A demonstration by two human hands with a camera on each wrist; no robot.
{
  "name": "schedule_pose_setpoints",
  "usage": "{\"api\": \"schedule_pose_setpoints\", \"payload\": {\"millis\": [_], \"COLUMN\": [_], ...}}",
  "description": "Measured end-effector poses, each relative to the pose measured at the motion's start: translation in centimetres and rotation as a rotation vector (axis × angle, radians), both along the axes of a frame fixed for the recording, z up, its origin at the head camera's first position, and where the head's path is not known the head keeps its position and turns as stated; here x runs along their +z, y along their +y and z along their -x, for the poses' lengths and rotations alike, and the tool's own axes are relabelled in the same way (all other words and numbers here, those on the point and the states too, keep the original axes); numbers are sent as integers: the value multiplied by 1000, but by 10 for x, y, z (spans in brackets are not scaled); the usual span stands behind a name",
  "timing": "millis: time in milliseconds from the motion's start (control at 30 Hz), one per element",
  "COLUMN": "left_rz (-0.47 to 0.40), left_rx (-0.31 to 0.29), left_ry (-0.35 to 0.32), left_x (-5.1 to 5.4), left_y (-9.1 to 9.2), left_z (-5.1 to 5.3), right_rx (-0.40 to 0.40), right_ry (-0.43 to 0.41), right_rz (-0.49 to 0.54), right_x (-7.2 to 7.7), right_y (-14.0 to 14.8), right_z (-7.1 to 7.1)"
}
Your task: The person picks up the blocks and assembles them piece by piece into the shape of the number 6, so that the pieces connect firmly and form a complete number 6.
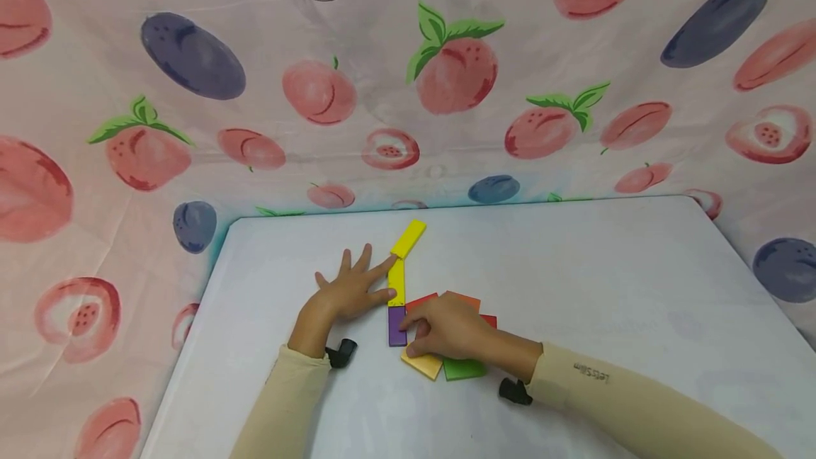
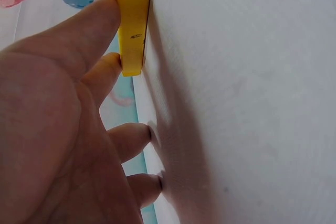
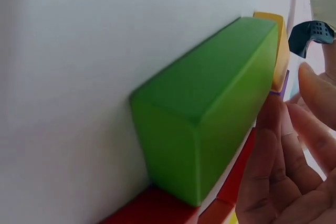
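Observation:
Two yellow wooden blocks lie end to end, the far one (image 1: 410,238) angled right and the near one (image 1: 397,278) straight. A purple block (image 1: 396,336) continues this line towards the person. My left hand (image 1: 349,292) spreads its fingers on the table; its thumb and index finger touch the yellow blocks' left side. In the left wrist view both digits meet a yellow block (image 2: 134,30). My right hand (image 1: 454,328) has its index finger on the purple block and its thumb at a golden-yellow block (image 1: 423,365). It partly covers a ring of blocks.
Around the right hand lie a green block (image 1: 465,370), an orange block (image 1: 467,300) and red blocks, one at the right (image 1: 490,321). The white tabletop (image 1: 605,268) ends at the back against a fruit-patterned cloth (image 1: 382,91). Both wrists carry small black cameras.

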State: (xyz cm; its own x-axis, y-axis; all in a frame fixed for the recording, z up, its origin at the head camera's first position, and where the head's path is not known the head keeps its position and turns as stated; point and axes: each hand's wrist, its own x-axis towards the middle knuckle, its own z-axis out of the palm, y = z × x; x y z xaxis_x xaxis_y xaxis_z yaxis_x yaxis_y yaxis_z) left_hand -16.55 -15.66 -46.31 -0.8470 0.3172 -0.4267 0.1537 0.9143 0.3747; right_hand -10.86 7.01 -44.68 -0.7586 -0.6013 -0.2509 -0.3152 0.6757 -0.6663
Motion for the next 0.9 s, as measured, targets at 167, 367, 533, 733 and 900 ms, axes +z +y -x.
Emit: {"api": "schedule_pose_setpoints", "payload": {"millis": [167, 367, 533, 733, 900], "left_rz": [-3, 3, 6, 7, 5], "left_rx": [3, 4, 6, 5, 2], "left_ry": [-5, 3, 11, 16, 14], "left_x": [0, 1, -1, -2, -2], "left_y": [0, 0, 1, 1, 0], "left_z": [0, -1, -1, 0, -1], "right_rx": [28, 27, 21, 32, 28], "right_ry": [20, 25, 32, 62, 54], "right_rz": [-75, -62, -71, -116, -158], "right_x": [-2, -5, -7, -8, -4], "right_y": [-5, -3, 0, 2, 3], "right_z": [0, 3, 5, 5, 5]}}
